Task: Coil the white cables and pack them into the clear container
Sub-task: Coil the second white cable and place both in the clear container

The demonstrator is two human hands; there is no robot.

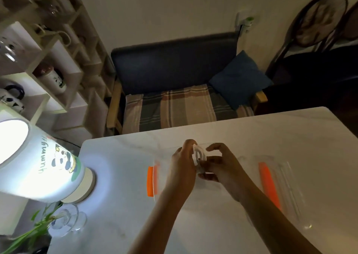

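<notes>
A white cable (199,155) is wound into a small coil and held up between both hands over the middle of the white table. My left hand (183,162) pinches the coil's left side. My right hand (220,164) grips its lower right part with thumb and fingers. Under the hands lies the clear container (155,178), hard to see, with an orange latch on its left side. Its clear lid (284,188), with an orange latch along its left edge, lies to the right. The cable's ends are hidden by my fingers.
A lit lamp (38,162) with a panda print stands at the table's left edge, and a glass vase (67,221) with green stems stands in front of it. Beyond the table's far edge are a dark sofa (174,68) and shelves (50,60) with mugs.
</notes>
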